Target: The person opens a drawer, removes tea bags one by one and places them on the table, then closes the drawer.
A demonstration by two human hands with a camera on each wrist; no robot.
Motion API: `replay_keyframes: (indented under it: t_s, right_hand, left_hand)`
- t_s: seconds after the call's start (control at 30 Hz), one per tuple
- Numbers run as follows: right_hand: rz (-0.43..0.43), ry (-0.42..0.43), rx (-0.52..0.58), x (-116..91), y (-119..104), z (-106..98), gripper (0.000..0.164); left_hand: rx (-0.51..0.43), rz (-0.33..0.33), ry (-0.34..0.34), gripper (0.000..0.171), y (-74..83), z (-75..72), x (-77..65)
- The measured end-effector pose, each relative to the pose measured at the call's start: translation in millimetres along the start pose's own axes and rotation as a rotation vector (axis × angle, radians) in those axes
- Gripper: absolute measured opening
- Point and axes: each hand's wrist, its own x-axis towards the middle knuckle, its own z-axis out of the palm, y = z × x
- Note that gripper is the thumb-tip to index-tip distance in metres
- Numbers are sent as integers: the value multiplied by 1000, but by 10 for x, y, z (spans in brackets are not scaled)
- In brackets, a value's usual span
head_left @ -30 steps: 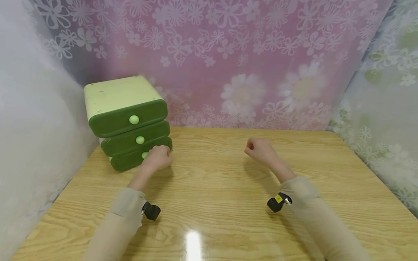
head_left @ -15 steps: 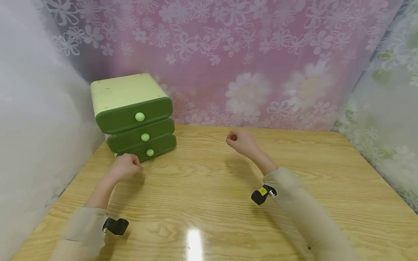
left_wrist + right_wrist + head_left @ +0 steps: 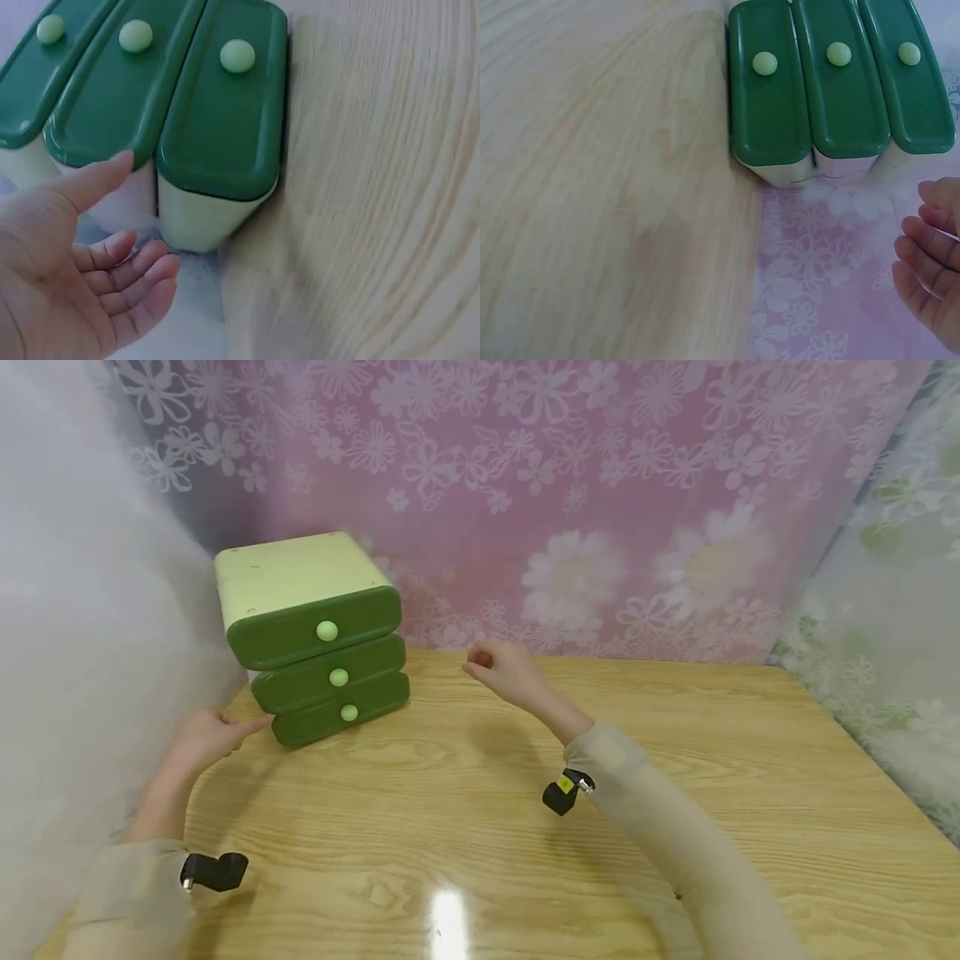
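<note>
A small chest of drawers has a cream body, three green drawer fronts and round pale-green knobs; all the drawers look pushed in. My left hand is beside its left side, with the thumb stretched toward the drawer fronts. In the left wrist view that thumb overlaps the corner of the middle drawer, and the other fingers are loosely bent and empty. Right of the chest, my right hand hovers over the table, holding nothing. The right wrist view has its relaxed, half-curled fingers near the chest's other side.
The chest stands on a wood-grain table at the back left. A pink flowered curtain hangs behind it, a white one at the left and a pale flowered one at the right. Each sleeve carries a black camera.
My left hand has moved left from in front of the drawers to the chest's left side, its thumb extending. My right hand has moved left toward the chest, its fingers loosening.
</note>
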Motion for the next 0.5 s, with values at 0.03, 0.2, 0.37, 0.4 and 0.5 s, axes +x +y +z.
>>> replay_keyframes:
  t_s: [0.03,0.2,0.37,0.4,0.5]
  right_hand:
    - [-6,2,-4,39,-27,-21,17]
    - [4,-7,-36,280,-189,-108,30]
    - [-25,19,-37,527,-374,-124,36]
    - [-34,30,-39,571,-405,-120,36]
    - [-53,73,-39,689,-489,-102,36]
  left_hand:
    - [-4,3,6,57,-13,-1,13]
    - [-53,42,15,89,-78,41,93]
    - [-139,53,-15,90,-123,116,155]
    - [-146,50,-22,91,-125,126,165]
    - [-162,50,-31,92,-108,149,191]
